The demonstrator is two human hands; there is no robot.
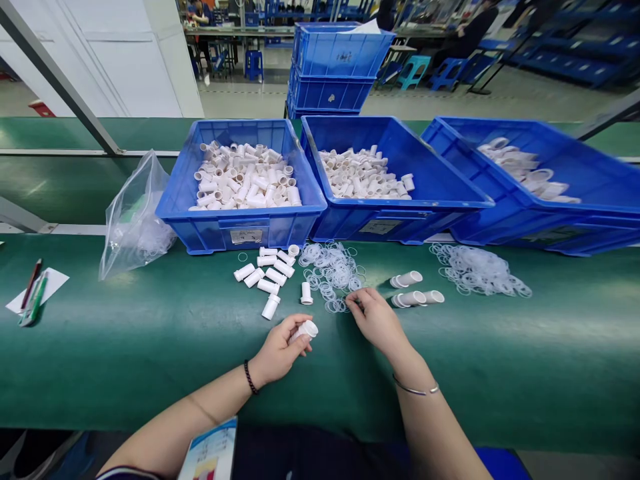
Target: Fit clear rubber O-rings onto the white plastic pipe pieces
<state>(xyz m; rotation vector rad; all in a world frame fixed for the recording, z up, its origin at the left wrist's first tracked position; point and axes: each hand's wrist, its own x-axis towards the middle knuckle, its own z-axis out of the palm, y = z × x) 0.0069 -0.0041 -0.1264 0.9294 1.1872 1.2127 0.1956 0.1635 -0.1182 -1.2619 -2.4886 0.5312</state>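
Observation:
My left hand is closed around a white plastic pipe fitting, its flanged end facing up and right. At the right edge of a pile of thin translucent rings, my right hand has its thumb and index finger pinched together; whether a ring is between them is too small to tell. Several loose white fittings lie left of the rings, and one stands upright near the left hand. To the right of my right hand stand a few larger white tube pieces.
Three blue bins line the back: the left and middle hold white fittings, the right larger white parts. A second ring pile lies right. A plastic bag and a green cutter sit left on the green table.

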